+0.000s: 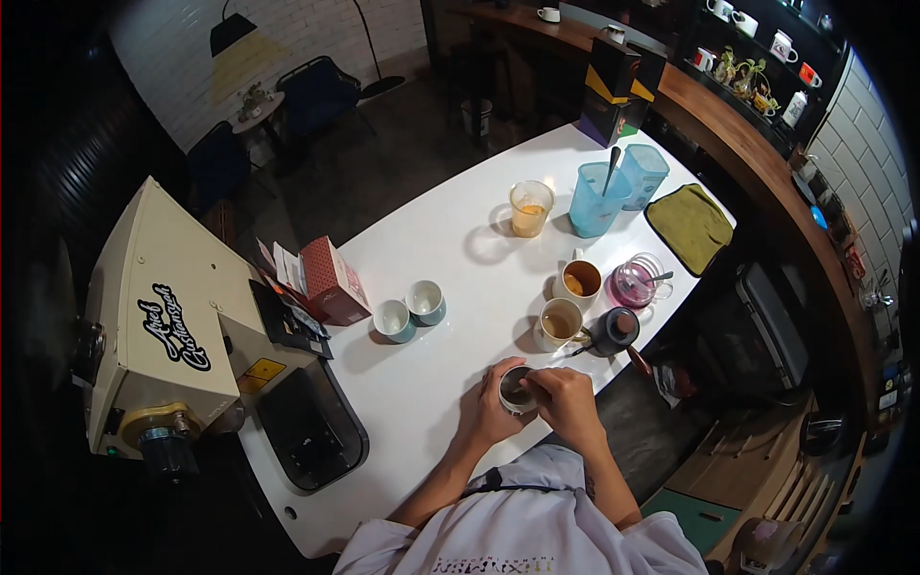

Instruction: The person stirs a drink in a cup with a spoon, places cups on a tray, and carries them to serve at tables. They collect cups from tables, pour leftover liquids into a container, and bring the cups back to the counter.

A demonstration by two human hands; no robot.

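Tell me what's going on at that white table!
A person has a cup at the near edge of the white table. Their left hand is around its side, and their right hand has its fingers at the top. I can't tell if those fingers hold anything. Just beyond are a nearer mug and a farther mug, both with something brownish inside.
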